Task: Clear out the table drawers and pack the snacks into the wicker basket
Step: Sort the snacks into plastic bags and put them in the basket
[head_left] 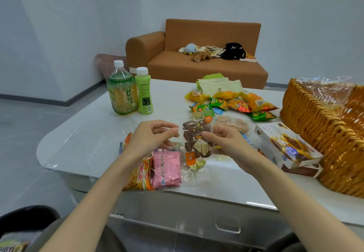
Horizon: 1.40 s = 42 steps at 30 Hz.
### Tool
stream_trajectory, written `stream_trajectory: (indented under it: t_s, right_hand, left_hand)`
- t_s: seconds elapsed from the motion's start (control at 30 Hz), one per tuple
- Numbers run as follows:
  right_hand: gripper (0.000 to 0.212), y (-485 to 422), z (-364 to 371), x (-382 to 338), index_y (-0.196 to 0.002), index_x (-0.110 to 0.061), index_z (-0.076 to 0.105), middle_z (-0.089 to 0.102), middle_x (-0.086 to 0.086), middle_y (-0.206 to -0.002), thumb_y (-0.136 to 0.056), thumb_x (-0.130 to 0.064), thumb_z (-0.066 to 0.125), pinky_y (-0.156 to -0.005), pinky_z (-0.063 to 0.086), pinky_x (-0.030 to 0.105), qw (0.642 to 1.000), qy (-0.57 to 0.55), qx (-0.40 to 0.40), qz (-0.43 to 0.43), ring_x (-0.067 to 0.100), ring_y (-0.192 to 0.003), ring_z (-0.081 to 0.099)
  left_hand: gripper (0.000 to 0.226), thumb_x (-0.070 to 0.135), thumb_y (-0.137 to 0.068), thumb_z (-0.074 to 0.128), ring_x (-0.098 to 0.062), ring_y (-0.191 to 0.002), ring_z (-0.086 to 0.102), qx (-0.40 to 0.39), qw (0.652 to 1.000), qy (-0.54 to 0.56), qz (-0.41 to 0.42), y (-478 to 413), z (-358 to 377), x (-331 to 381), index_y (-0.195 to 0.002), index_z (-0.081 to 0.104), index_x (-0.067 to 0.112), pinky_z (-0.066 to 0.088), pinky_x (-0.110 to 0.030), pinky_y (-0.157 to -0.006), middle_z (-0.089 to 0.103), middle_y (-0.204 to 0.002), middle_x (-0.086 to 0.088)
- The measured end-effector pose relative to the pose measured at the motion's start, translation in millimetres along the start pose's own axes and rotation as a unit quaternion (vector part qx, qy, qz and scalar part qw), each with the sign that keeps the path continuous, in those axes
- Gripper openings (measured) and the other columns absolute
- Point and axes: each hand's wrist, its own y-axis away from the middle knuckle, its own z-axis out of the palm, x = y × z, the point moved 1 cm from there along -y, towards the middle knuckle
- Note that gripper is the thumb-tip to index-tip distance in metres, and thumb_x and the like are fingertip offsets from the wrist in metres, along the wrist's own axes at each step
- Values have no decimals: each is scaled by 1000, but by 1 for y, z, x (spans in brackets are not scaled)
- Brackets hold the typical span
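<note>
Both hands hover over the white table (88,133) with a clear bag of brown snacks (194,133) between them. My right hand (222,141) pinches the bag's right side. My left hand (155,135) has curled fingers, its thumb and forefinger pinched at the bag's clear left edge. Under my left wrist lie a pink packet (167,170) and an orange-yellow packet (140,175). The wicker basket (307,118), lined with clear plastic, stands at the right edge. Against it leans a white box of chocolate pies (285,145). The drawer front with its handle (227,227) is closed.
Several small green, orange and yellow snack packets (232,102) lie mid-table, with a biscuit pack (232,122) nearer. A tea bottle (122,92) and a green bottle (144,92) stand at the far left. A brown sofa (197,64) is beyond the table.
</note>
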Motion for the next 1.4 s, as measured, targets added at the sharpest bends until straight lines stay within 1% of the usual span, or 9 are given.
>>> stream_trajectory:
  t_s: [0.17,0.3,0.53,0.67,0.8,0.9,0.97,1.13,1.4]
  right_hand:
    - [5,-10,-32,12,-90,-16,61,68,0,-81,-94,-15,58,-62,57,28,993,73,55,74,13,-73,67]
    - [8,-17,-54,25,-88,-15,54,63,7,-86,-95,-11,51,-47,54,23,969,172,56,168,17,-68,63]
    - [5,-29,-42,35,-97,-15,57,59,6,-96,-93,-19,58,-59,55,25,963,152,-29,223,16,-76,59]
    - [2,-40,-29,36,-92,-17,58,61,5,-93,-94,-17,56,-60,56,28,971,159,-21,177,21,-83,60]
    - [13,-49,-28,37,-102,-7,59,56,10,-92,-92,-14,52,-48,50,25,957,262,12,122,21,-76,56]
    - [28,-52,-32,36,-114,1,55,51,12,-94,-91,-15,51,-42,46,23,946,296,-14,133,21,-72,54]
    - [28,-53,-34,35,-114,-1,57,54,12,-96,-92,-16,52,-46,52,25,946,281,-41,155,22,-75,58]
    - [9,-52,-28,39,-100,-16,60,58,4,-96,-92,-19,58,-56,57,25,951,192,-111,214,17,-77,61]
    - [13,-60,-32,58,-102,-11,57,71,5,-80,-90,-15,60,-51,54,23,945,-52,-94,308,14,-60,67]
  left_hand:
    - [17,28,-91,62,-8,-97,64,103,962,-245,57,-16,-23,-19,-107,67,32,50,-28,-85,71,-100,11]
    - [33,43,-91,55,-23,-126,48,84,913,-398,-12,-29,-36,-38,-124,59,37,38,-49,-105,55,-135,3]
    - [55,43,-97,46,-28,-134,39,-8,881,-470,-52,-32,-32,-46,-148,31,30,35,-35,-104,41,-148,-10]
    - [52,43,-97,47,-26,-135,38,-14,877,-476,-59,-31,-32,-44,-146,35,30,34,-35,-105,40,-150,-7]
    - [52,51,-91,52,-23,-136,36,10,881,-472,-28,-31,-28,-42,-141,40,41,31,-53,-109,40,-149,2]
    - [51,49,-91,54,-16,-138,32,-18,887,-459,38,-26,-10,-38,-140,42,39,25,-39,-112,38,-149,4]
    - [52,49,-91,53,-16,-138,32,-51,885,-461,34,-25,-1,-41,-141,41,36,23,-35,-115,39,-148,-1]
    - [66,72,-80,39,-29,-128,45,-86,882,-462,-25,-31,-1,-44,-140,38,45,27,-53,-111,39,-150,1]
    - [53,48,-94,49,-22,-133,38,-106,894,-435,-21,-30,0,-30,-144,37,34,24,-46,-114,41,-148,-4]
